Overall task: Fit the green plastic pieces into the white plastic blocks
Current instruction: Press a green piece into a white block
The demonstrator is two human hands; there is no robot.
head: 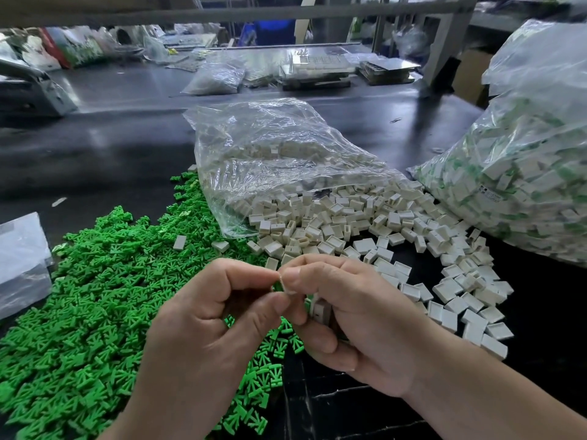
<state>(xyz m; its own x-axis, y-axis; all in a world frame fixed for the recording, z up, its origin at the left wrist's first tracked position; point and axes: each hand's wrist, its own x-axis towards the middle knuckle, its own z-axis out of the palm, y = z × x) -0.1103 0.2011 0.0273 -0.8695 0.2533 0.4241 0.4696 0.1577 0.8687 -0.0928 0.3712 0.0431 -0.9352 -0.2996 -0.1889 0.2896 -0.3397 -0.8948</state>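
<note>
A wide heap of green plastic pieces (89, 300) covers the dark table at the lower left. White plastic blocks (365, 223) spill from a clear bag (270, 154) across the middle and right. Both hands meet low in the centre, above the edge of the green heap. My left hand (209, 315) pinches a green piece (279, 285) between thumb and forefinger. My right hand (352, 315) pinches a white block (289, 289) against that piece, and a second white block (319, 309) sits in its curled fingers. The joint between piece and block is mostly hidden by fingertips.
A large clear bag (524, 160) packed with white blocks showing green fills the right side. A flat clear bag (22, 258) lies at the left edge. Further back are another bag (216, 77), trays (317, 68) and a metal frame post (444, 42).
</note>
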